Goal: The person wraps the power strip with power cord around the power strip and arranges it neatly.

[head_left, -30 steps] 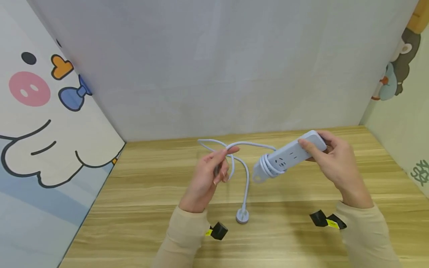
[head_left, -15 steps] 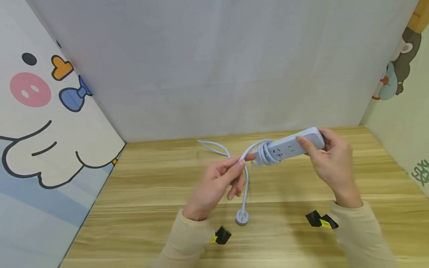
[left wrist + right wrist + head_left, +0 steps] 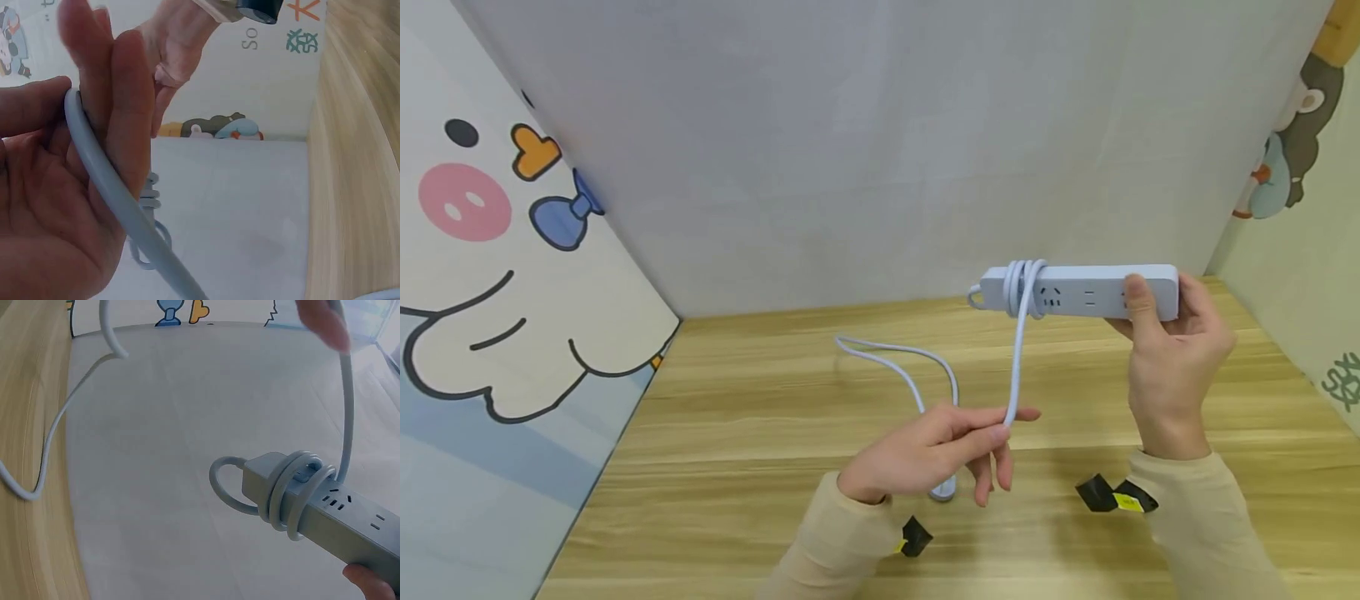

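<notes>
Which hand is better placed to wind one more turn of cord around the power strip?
The left hand, probably: it pinches the cord that leaves the wrapped end of the power strip. The right hand grips the opposite end, so it seems better for steadying.

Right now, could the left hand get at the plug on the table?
Probably yes: nothing seems to block the plug, partly covered by the left hand in the head view, though that hand pinches the cord.

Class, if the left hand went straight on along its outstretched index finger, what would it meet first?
Probably the lower part of the right hand, though depth is unclear in the head view.
</notes>
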{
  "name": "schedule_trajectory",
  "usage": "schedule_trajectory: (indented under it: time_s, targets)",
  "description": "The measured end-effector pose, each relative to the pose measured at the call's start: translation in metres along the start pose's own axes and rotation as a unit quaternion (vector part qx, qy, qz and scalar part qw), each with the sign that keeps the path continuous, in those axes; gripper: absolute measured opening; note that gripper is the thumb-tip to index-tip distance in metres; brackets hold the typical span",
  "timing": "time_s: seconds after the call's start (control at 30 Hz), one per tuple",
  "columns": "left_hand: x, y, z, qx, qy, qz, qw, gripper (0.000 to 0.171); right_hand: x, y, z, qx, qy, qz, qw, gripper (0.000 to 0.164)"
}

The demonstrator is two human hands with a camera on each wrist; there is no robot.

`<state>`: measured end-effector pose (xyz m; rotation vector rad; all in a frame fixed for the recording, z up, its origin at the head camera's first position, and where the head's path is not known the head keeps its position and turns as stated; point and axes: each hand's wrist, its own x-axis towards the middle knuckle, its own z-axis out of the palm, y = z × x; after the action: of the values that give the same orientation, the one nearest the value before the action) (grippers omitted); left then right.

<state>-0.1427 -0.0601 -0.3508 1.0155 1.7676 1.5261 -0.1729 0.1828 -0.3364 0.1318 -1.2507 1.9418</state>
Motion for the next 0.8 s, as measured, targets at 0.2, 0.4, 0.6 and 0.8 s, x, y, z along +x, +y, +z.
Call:
schedule_trajectory:
  time_s: [0.2,0.4,0.6,0.8]
  targets:
    - [0.006,-0.009,-0.002,0.035,-0.042,0.016,0.9984,0.037,-0.004,-0.008,0.006,0.096,0.006,0.046,0.994,0.030]
    - [0.011,-0.021,-0.005,0.039,-0.033,-0.021,0.9985,0.034,-0.005,-0.017,0.006,0.192,-0.028,0.131,0.972,0.024]
    - [0.013,-0.031,-0.009,0.000,0.042,-0.074,0.9964,0.035,-0.006,-0.021,0.003,0.222,-0.100,0.187,0.952,0.023]
    - [0.014,-0.041,-0.019,-0.015,0.142,-0.099,0.9848,0.034,-0.007,-0.021,0.003,0.214,-0.139,0.219,0.942,0.028]
